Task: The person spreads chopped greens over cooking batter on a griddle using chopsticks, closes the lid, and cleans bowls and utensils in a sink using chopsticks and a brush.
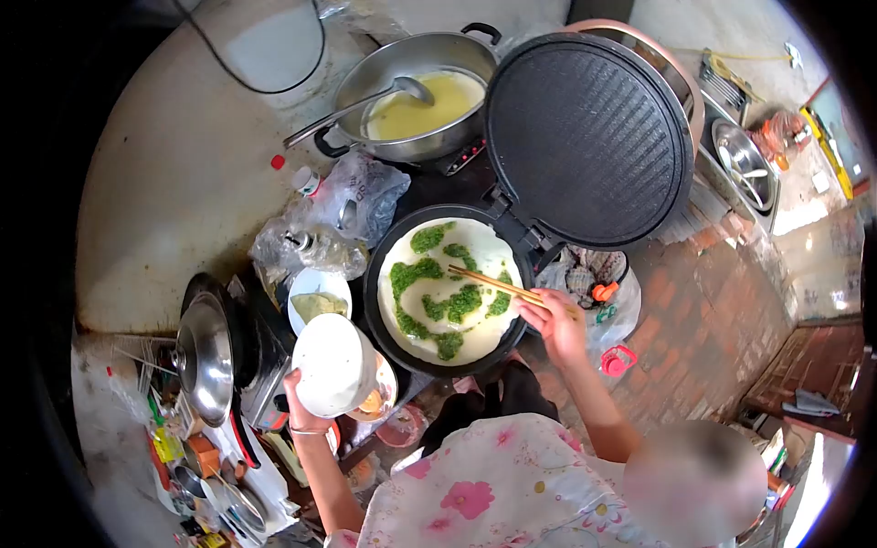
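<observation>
My left hand point(303, 408) grips the rim of a white bowl point(334, 367), held tilted at the left of the round black pan point(370, 306). A pale flatbread point(429, 295) lies in the pan with patches of green paste point(465, 301) on it. My right hand point(554, 321) is closed round a pair of wooden chopsticks point(498, 285), whose tips are over the paste near the middle of the flatbread. The pan's ridged black lid point(589, 137) stands open behind it.
At the back, a steel pot point(365, 82) holds yellow liquid and a ladle point(411, 89). Plastic bags point(361, 196) and a white plate point(320, 285) are left of the pan. A steel lid point(206, 361) is farther left. A red plastic item point(618, 361) lies at the right.
</observation>
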`<state>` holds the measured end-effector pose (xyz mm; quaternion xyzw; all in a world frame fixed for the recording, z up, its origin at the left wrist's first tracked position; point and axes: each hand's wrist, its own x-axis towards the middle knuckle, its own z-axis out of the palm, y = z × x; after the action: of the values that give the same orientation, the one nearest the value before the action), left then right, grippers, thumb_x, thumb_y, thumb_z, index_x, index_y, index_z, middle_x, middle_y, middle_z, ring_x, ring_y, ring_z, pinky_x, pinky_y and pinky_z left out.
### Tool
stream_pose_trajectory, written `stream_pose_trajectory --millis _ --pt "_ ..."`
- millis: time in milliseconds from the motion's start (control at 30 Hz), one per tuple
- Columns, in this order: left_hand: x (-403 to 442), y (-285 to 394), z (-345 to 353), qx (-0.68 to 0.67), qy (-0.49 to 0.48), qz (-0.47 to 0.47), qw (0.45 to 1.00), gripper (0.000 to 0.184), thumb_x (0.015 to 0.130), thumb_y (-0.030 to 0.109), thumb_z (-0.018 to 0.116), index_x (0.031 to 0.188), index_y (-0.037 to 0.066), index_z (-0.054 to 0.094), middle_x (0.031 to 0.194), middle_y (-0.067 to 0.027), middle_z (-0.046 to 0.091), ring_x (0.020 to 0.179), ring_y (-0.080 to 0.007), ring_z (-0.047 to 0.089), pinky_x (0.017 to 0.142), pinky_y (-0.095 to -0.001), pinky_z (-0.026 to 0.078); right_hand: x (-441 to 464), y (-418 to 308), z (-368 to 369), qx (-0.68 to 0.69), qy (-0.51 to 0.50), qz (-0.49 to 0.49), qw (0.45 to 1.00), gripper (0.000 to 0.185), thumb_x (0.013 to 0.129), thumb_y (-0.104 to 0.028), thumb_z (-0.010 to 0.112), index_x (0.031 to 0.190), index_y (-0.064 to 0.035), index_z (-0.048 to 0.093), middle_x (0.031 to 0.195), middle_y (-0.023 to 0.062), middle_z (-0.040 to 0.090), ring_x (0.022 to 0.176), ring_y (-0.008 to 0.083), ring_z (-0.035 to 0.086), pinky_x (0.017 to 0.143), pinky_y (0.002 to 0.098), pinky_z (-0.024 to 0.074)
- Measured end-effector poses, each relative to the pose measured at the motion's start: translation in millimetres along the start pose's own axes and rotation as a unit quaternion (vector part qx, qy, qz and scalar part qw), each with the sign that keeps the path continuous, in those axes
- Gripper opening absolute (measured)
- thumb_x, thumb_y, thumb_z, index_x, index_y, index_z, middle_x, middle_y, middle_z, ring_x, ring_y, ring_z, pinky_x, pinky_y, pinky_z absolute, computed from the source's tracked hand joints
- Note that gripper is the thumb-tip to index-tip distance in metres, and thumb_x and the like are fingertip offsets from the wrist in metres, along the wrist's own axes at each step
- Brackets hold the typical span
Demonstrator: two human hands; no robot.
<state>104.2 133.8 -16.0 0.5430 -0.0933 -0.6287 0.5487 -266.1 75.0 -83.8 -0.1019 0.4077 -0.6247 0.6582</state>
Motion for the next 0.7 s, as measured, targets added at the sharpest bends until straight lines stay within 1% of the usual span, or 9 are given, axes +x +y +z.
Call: stream_pose_trajectory --millis 100,133,233,267,367,467,500,567,700 --pt "-16.4 4.5 -9.7 -0.048 0.017 0.067 0.996 0.065 0.074 0.049 0.049 0.125 0.009 0.042 0.118 -0.0108 0.051 0.105 -0.0307 0.051 0.088 -0.0470 0.041 13.6 29.6 16.4 0.023 -0.051 0.029 0.998 0.023 0.087 -0.010 0.049 0.099 0.0101 0.051 0.097 0.0215 0.058 0.089 0.0316 0.061 0.082 0.0368 0.0512" --pt "-20.7 5.2 -13.3 -0.058 0.017 0.072 0.996 0.065 0.074 0.049 0.049 0.125 0.009 0.042 0.118 -0.0108 0.051 0.105 -0.0307 0.051 0.088 -0.0470 0.041 17.1 38.7 26.5 -0.008 -0.088 0.022 0.996 0.024 0.088 -0.011 0.048 0.099 0.0108 0.050 0.100 0.0225 0.056 0.090 0.0323 0.061 0.083 0.0374 0.0510" --pt "-27.7 6.3 -25.4 -0.078 0.024 0.101 0.992 0.063 0.075 0.049 0.048 0.124 0.010 0.043 0.118 -0.0105 0.051 0.105 -0.0304 0.051 0.088 -0.0465 0.041 31.3 71.4 48.2 -0.039 -0.108 0.039 0.993 0.024 0.087 -0.011 0.052 0.099 0.0098 0.051 0.099 0.0222 0.057 0.089 0.0321 0.061 0.081 0.0384 0.0516" --pt "-27.8 4.9 -30.6 -0.103 0.021 0.102 0.989 0.063 0.074 0.046 0.050 0.124 0.008 0.042 0.118 -0.0112 0.051 0.105 -0.0308 0.051 0.087 -0.0447 0.042 37.7 81.1 50.6 -0.054 -0.101 0.036 0.993 0.025 0.086 -0.012 0.055 0.099 0.0090 0.051 0.098 0.0220 0.057 0.088 0.0314 0.061 0.080 0.0382 0.0522" --pt "-29.1 -1.1 -43.6 -0.158 0.035 0.110 0.981 0.063 0.074 0.042 0.053 0.122 0.003 0.043 0.115 -0.0139 0.052 0.103 -0.0309 0.053 0.086 -0.0415 0.044 43.1 83.7 38.2 -0.051 -0.086 0.030 0.995 0.026 0.085 -0.014 0.057 0.097 0.0080 0.052 0.097 0.0215 0.058 0.086 0.0311 0.062 0.078 0.0377 0.0531" --pt "-30.1 -4.9 -52.3 -0.152 0.068 0.131 0.977 0.062 0.074 0.038 0.053 0.118 -0.005 0.044 0.111 -0.0177 0.054 0.097 -0.0316 0.056 0.085 -0.0420 0.044 18.5 49.4 5.1 -0.128 -0.035 -0.038 0.990 0.022 0.085 -0.012 0.056 0.097 0.0067 0.053 0.092 0.0189 0.060 0.079 0.0286 0.064 0.072 0.0337 0.0548" --pt "-33.7 -4.1 -51.6 -0.154 0.044 0.123 0.979 0.063 0.074 0.039 0.052 0.119 -0.003 0.043 0.113 -0.0168 0.053 0.099 -0.0313 0.054 0.086 -0.0414 0.043 6.8 33.9 -3.9 -0.152 -0.020 -0.043 0.987 0.021 0.085 -0.012 0.055 0.097 0.0061 0.053 0.091 0.0174 0.060 0.079 0.0266 0.064 0.070 0.0318 0.0545" --pt "-24.9 -10.2 -69.4 -0.148 0.013 0.101 0.984 0.062 0.075 0.048 0.048 0.123 0.010 0.043 0.118 -0.0103 0.051 0.106 -0.0288 0.050 0.087 -0.0446 0.042 -5.6 15.7 -13.6 -0.169 -0.001 -0.053 0.984 0.022 0.086 -0.013 0.055 0.096 0.0055 0.054 0.091 0.0160 0.061 0.080 0.0255 0.064 0.071 0.0320 0.0540" --pt "-29.1 -10.5 -65.4 -0.154 0.030 0.114 0.981 0.059 0.077 0.047 0.047 0.120 0.007 0.046 0.116 -0.0100 0.052 0.102 -0.0273 0.052 0.087 -0.0432 0.042 -3.5 33.7 13.3 -0.167 -0.046 -0.032 0.984 0.024 0.085 -0.016 0.057 0.096 0.0048 0.054 0.094 0.0147 0.060 0.082 0.0254 0.064 0.074 0.0329 0.0531"
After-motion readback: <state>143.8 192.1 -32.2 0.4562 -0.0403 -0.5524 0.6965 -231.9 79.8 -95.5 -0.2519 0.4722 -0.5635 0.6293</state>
